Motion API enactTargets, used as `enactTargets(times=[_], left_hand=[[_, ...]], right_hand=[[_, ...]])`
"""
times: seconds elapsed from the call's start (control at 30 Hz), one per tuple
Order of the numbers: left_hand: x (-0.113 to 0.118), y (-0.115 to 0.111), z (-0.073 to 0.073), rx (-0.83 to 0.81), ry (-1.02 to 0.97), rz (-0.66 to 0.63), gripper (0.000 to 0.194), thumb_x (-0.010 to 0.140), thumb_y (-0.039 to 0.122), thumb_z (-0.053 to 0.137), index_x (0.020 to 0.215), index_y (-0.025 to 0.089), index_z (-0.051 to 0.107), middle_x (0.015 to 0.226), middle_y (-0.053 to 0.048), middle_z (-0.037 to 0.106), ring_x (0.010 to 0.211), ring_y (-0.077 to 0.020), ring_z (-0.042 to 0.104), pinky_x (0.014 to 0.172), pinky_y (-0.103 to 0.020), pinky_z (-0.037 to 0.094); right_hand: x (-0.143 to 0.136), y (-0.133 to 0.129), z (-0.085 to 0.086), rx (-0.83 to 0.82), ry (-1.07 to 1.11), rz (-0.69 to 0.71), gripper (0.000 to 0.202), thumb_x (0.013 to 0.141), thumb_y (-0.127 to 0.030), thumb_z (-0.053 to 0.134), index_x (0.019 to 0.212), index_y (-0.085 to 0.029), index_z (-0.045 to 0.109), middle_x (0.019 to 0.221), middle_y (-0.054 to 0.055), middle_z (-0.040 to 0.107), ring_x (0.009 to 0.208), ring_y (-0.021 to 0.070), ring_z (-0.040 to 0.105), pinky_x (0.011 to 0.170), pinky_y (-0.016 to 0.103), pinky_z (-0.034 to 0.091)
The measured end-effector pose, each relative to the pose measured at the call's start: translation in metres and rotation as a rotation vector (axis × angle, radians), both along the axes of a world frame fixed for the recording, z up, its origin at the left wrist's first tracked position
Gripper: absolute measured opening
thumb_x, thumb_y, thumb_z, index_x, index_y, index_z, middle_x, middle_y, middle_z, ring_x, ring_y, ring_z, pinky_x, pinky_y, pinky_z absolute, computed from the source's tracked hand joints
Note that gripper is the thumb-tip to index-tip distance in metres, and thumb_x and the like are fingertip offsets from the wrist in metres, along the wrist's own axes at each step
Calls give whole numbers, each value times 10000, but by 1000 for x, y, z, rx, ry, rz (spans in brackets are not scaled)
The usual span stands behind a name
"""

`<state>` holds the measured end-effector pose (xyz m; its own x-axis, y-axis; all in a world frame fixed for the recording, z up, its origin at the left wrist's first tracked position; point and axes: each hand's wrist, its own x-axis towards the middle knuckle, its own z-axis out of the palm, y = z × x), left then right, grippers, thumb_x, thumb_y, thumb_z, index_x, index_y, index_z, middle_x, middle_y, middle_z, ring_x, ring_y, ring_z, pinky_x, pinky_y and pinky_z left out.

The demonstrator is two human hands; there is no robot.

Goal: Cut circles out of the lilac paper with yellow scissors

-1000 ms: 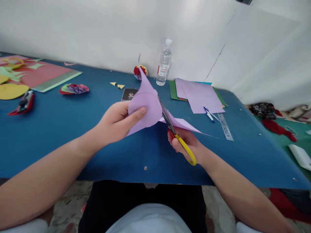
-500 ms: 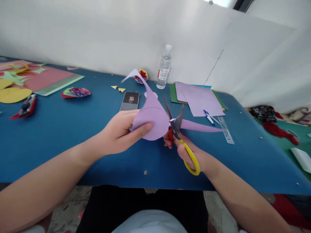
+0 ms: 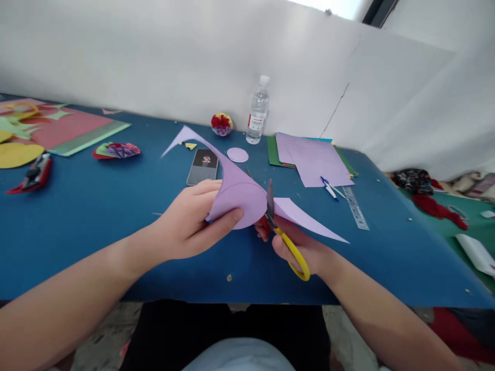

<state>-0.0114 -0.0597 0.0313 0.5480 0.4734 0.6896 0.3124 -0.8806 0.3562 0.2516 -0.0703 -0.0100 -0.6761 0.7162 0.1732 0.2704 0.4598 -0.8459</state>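
Pinched between thumb and fingers of my left hand [image 3: 197, 219] is a sheet of purple paper [image 3: 242, 202] with a pencilled curve on it. Its lower edge is cut round, and a thin pointed strip rises to the upper left. My right hand [image 3: 299, 245] grips scissors [image 3: 288, 239] with a yellow and a red handle. The parted blades straddle the paper's right edge. A pointed purple offcut [image 3: 309, 219] sticks out to the right above my right hand; whether it is still joined to the sheet is hidden behind the blades.
Beyond my hands are a phone [image 3: 203, 167], purple paper circles [image 3: 237, 154], a paper ball [image 3: 221, 124] and a water bottle [image 3: 258, 111]. Rightward lie stacked coloured paper [image 3: 319, 159], pens [image 3: 330, 189] and a ruler [image 3: 356, 208]. A stapler [image 3: 35, 174] and a folded paper piece [image 3: 116, 150] lie left.
The scissor blades have moved up against the paper's right edge. The paper has turned, its thin strip swinging left and down, and the pointed offcut has tilted downward. The purple circles are uncovered.
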Motion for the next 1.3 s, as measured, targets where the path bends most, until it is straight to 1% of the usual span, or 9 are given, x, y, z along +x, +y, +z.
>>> enactTargets(times=[0.07,0.17,0.33,0.53,0.73,0.87,1.03,1.2,1.3], left_hand=[[1,1,-1,8,13,9,247,986,100,615,795,225,522,670,42,573,567,-130,489,612,-275,429],[0,2,-1,-5,32,11,263,999,112,602,778,224,512,651,42,565,553,-129,483,619,-277,433],[-1,0,2,-109,86,-14,245,1017,135,605,789,219,571,653,40,598,553,-126,519,599,-264,433],[1,0,3,-187,37,-10,315,1017,175,605,719,229,517,558,52,510,520,-132,489,552,-275,424],[0,1,3,-226,-22,37,394,1035,240,600,671,237,452,530,43,434,505,-133,440,510,-298,393],[0,1,2,-207,-3,40,362,1034,231,609,698,237,474,551,43,469,507,-127,442,501,-294,383],[1,1,3,-193,59,50,318,1041,228,554,731,243,486,572,37,483,553,-141,488,518,-295,395],[1,2,2,-217,28,75,319,1038,245,583,732,239,491,583,36,488,585,-149,527,566,-301,436],[0,3,-1,-215,35,79,242,1037,225,597,801,240,548,646,27,556,628,-157,566,607,-304,462]], right_hand=[[0,-1,0,-27,32,15,613,1049,-805,413,1273,-256,569,1139,105,614,1025,277,623,996,476,594],[0,-1,-10,-105,80,-4,634,1048,-828,399,1236,-243,557,1072,78,586,939,243,597,938,454,590],[0,3,-23,-149,167,27,616,1035,-839,423,1123,-238,528,1029,57,571,876,215,565,885,419,571],[2,2,-12,-119,94,17,627,1035,-843,401,1089,-235,544,1021,72,584,883,233,566,856,414,554],[4,-2,-4,-102,38,-40,702,1026,-857,402,1273,-223,579,1161,127,631,981,270,640,970,454,577],[1,-3,3,-128,15,-25,756,1025,-859,403,1397,-221,566,1245,152,639,1046,286,654,1026,482,581],[-3,-2,8,-130,15,-27,696,1007,-859,458,1247,-239,664,1131,113,645,1007,287,641,987,482,605],[-2,-3,5,-117,42,-52,695,1002,-853,474,1299,-257,672,1113,107,654,1001,294,650,970,476,607],[-2,-3,5,-97,35,-51,655,1021,-823,478,1294,-253,650,1136,112,656,1037,301,658,1014,492,586]])
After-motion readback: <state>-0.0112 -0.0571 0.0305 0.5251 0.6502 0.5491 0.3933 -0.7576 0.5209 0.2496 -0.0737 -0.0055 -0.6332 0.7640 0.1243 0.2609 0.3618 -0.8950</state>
